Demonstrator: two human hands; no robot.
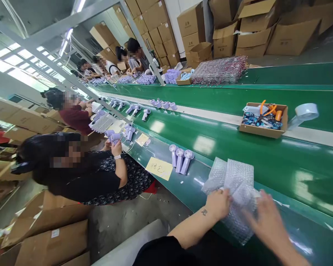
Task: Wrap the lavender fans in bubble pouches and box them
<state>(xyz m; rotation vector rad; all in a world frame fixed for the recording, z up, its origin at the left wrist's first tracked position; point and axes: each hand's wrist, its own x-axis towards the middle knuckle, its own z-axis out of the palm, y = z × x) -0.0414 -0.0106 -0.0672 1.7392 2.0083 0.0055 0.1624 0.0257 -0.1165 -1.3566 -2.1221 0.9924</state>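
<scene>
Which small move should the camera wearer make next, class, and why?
Perhaps settle the right hand on the bubble wrap and smooth it flat. The left hand holds the wrap, which looks loose and rumpled between the hands, while the right hand is open and blurred at its edge, contact unclear.

The bubble wrap [240, 173] here is clear and silvery, dimpled all over, against the dark green workbench [190, 192]. Those handheld fans [180, 160] are pale lilac, the handwritten card [158, 169] yellow, the plier handles [263, 108] bright orange; the seated person's [91, 183] black skirt [135, 181] carries a pale speckled print.
</scene>
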